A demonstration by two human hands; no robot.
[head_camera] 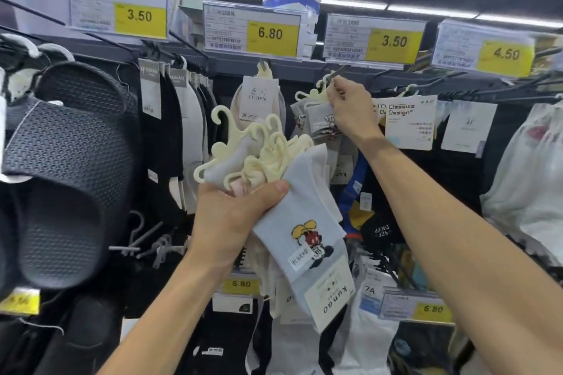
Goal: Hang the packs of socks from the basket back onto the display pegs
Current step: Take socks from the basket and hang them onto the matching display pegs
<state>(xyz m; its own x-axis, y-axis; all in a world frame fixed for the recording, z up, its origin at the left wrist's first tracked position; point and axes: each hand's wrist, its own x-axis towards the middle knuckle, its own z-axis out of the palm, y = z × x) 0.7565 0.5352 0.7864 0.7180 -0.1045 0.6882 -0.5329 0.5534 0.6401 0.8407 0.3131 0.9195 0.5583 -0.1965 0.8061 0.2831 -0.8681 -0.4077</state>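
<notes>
A bundle of sock packs [304, 222] sits in the middle of the view, in front of a shop display wall, gripped in the left hand [231, 216] with the fingers and thumb wrapped round the sock tops just below their cream plastic hangers [243, 146]. The front pack is pale blue with a cartoon mouse and a paper band [332, 298] near the toe. The socks look light, soft and floppy, hanging limp below the hand. The hangers look thin and stiff, and they fan out in a tangle, so they may snag on each other when one pack is pulled free. The stiff hanger is the sensible place to take hold, since the cloth gives no firm hold. Up and to the right, a single pack [320, 122] of grey socks hangs just below the top rail of the display. The right hand [350, 103] pinches its hook [316, 93] between thumb and fingertips, close to a dark metal peg [339, 70] under a yellow price label [393, 41] reading 3.50. Whether the hook is already over the peg cannot be told. Dark slippers [67, 161] hang at the left edge of the display. The basket is not in view.
</notes>
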